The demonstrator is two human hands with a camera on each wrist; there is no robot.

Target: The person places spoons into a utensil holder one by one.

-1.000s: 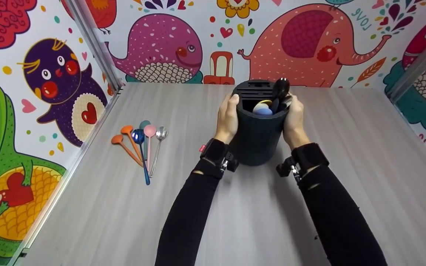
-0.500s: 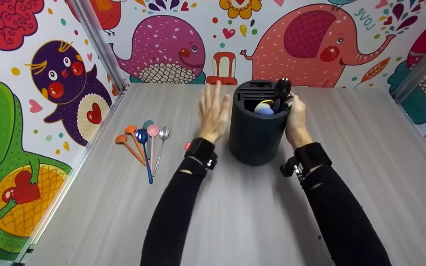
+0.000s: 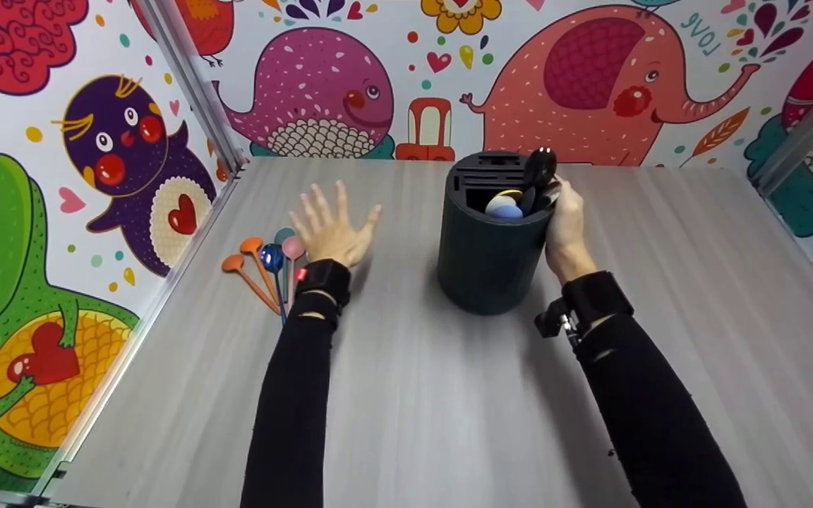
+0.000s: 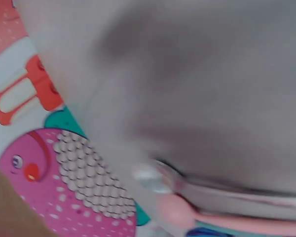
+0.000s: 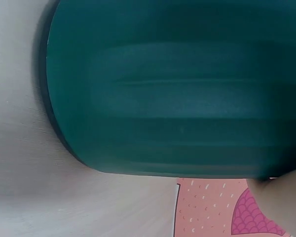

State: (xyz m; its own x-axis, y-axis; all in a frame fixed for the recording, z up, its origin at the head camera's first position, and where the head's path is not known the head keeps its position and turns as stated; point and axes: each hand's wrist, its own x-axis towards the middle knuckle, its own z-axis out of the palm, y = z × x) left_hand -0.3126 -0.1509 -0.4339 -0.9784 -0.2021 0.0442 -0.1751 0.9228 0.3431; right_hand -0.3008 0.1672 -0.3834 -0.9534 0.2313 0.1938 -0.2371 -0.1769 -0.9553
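Note:
A dark green utensil holder (image 3: 491, 261) stands upright on the table, its ribbed side (image 5: 163, 98) filling much of the right wrist view. Black utensils (image 3: 540, 167) and a round blue end (image 3: 509, 211) show in its opening. My right hand (image 3: 566, 224) grips its right side near the rim; some of the fingers are hidden. My left hand (image 3: 336, 233), fingers spread and holding nothing, is over the table beside a group of spoons. Among these are orange spoons (image 3: 251, 245), a blue spoon (image 3: 272, 258) and a pink spoon (image 3: 293, 247). A silver spoon (image 4: 155, 177) shows in the left wrist view.
The light grey wooden table (image 3: 435, 409) ends at a cartoon-printed back wall (image 3: 428, 70). Another printed panel, with a metal frame (image 3: 188, 92), stands on the left. A black slotted insert (image 3: 491, 169) covers the rear part of the holder's top.
My left hand has let go of the utensil holder and moved left to the spoons, fingers spreading. The right hand stays on the holder, which has not visibly moved on the table.

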